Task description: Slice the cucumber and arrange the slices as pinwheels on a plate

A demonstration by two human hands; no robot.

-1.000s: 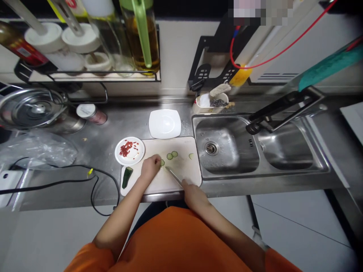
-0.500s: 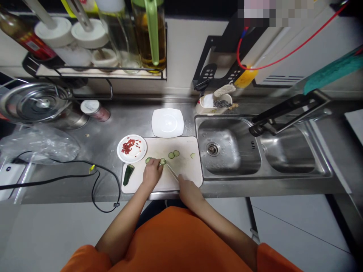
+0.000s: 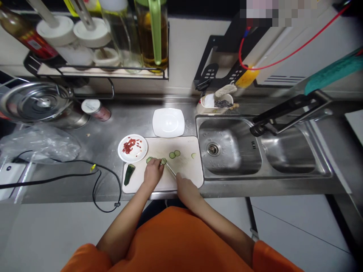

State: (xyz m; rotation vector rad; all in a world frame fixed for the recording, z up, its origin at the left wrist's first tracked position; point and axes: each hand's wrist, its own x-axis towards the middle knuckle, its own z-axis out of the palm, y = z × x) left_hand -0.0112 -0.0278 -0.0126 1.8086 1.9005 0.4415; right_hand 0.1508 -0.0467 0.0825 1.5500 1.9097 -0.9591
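Note:
On the cutting board (image 3: 187, 173), my left hand (image 3: 153, 173) is closed over a piece of cucumber (image 3: 163, 161), whose cut end shows to the right of the fingers. My right hand (image 3: 187, 189) grips a knife (image 3: 171, 170) by its handle, and the blade points up and left against that cut end. Two cucumber slices (image 3: 174, 154) lie flat a little further right, and a thin cucumber end piece (image 3: 193, 155) is near the board's right side. A dark green cucumber chunk (image 3: 129, 175) rests at the board's left edge.
A round plate (image 3: 121, 152) with chopped red pieces overlaps the board's upper left corner. Behind the board stands a white square plate (image 3: 168, 122). The double sink (image 3: 229, 166) borders it on the right; a black cable (image 3: 113, 173) runs across the counter at left.
My right hand has shifted slightly left with the knife, closer to my left hand. My left hand stays on the cucumber, and the view has drifted slightly.

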